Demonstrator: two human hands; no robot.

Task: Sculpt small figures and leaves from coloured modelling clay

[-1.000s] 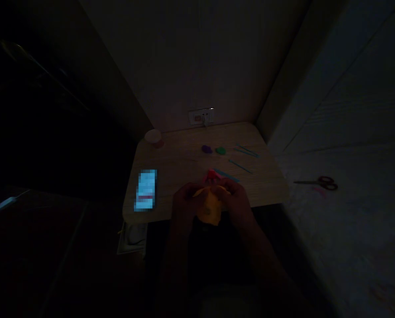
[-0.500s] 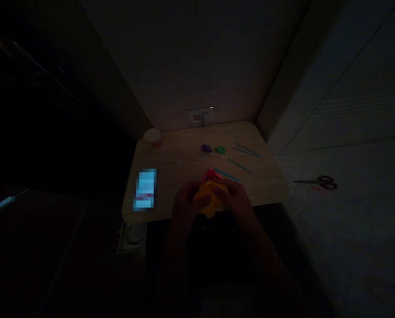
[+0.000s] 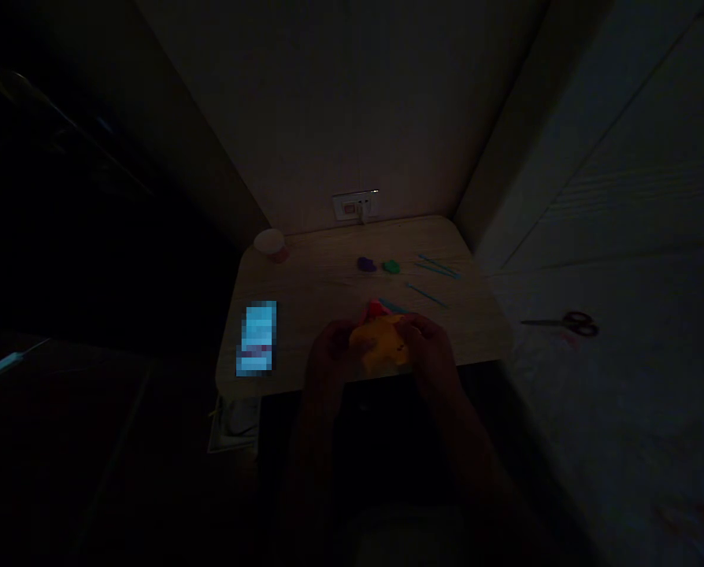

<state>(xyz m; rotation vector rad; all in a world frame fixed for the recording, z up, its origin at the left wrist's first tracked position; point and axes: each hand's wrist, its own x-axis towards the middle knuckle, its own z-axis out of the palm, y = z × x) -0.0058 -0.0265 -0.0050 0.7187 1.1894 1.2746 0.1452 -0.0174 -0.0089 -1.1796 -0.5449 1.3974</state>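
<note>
Over the front edge of the table, a flattened piece of yellow-orange clay (image 3: 381,346) is held between my two hands. My left hand (image 3: 330,346) pinches its left side, thumb on top. At the right side, my right hand (image 3: 426,342) grips it with thumb and fingers. Just behind the clay lies a red and pink piece (image 3: 378,308), partly covered by it. A flat blue tool (image 3: 392,305) rests beside that, its near end hidden by my right hand. Farther back sit a purple clay lump (image 3: 367,264) and a green clay lump (image 3: 391,267). The light is very dim.
Thin blue sticks (image 3: 439,266) and another blue stick (image 3: 426,294) lie on the right of the wooden table (image 3: 310,291). A lit phone (image 3: 257,339) is at left, with a cup (image 3: 271,245) behind. Scissors (image 3: 576,324) lie off to the right. A wall socket (image 3: 355,206) holds a plug.
My right hand has shifted slightly right and up along the clay. The clay now looks wider and flatter, its lower point gone. The camera view has moved slightly.
</note>
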